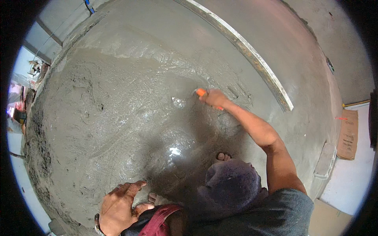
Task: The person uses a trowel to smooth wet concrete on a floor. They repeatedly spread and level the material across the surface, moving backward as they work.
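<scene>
My right hand [215, 98] is closed around the orange handle of a trowel [201, 92], held out ahead of me over the wet cement [126, 102]. The trowel's blade blends into the grey surface and is hard to make out. Low on the left, my left hand [121, 206] holds nothing, its fingers apart and partly bent, beside my knee. A bare foot [153, 198] shows near that hand, and toes [223, 156] of the other foot show farther right. The cement between my hands is shiny, with ridges and smeared tracks.
A long straight bar [252, 51], pale along one edge, lies on smoother cement at the upper right. Along the right side are a flattened cardboard piece [347, 135] and a grey rectangular block [325, 159]. Rough cement edges [39, 157] border the left side.
</scene>
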Tool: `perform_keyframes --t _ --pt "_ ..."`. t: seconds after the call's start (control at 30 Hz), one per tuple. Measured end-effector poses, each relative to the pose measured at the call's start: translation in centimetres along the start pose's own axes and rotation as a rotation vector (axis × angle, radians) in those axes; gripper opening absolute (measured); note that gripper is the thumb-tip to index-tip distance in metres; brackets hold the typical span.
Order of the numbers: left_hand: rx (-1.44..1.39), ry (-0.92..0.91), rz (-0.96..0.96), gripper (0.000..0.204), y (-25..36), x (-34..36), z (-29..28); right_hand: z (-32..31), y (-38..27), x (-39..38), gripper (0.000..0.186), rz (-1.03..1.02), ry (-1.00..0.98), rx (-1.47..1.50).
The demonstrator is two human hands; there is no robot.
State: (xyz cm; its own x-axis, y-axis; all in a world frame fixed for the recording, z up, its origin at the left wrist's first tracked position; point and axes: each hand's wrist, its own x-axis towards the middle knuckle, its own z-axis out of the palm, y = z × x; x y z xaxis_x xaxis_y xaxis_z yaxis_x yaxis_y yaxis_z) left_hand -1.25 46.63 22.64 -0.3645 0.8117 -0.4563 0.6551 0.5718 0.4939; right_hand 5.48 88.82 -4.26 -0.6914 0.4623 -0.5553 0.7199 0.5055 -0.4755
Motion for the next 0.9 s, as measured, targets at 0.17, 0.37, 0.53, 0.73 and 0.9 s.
perform_keyframes --t 0.17,0.37,0.53,0.73,0.9 --pt "0.022 -0.018 0.063 0.059 0.2 1.5 0.1 -6.3 0.4 6.6 0.043 0.163 0.069 0.527" --pt "-0.018 -0.021 -0.039 0.061 0.0 0.6 0.0 0.7 -5.1 4.6 0.049 -0.291 -0.074 0.116" --pt "-0.025 -0.058 -0.081 0.061 0.1 1.8 -0.2 10.6 -7.7 3.6 0.052 -0.371 -0.493 -0.013" --pt "-0.073 -0.061 -0.168 0.055 -0.5 0.3 0.1 8.5 -8.2 9.9 0.047 -0.152 -0.485 0.2" --pt "-0.163 -0.064 -0.291 0.056 0.8 -2.5 -0.6 2.3 -12.5 13.1 0.048 -0.172 -0.412 0.234"
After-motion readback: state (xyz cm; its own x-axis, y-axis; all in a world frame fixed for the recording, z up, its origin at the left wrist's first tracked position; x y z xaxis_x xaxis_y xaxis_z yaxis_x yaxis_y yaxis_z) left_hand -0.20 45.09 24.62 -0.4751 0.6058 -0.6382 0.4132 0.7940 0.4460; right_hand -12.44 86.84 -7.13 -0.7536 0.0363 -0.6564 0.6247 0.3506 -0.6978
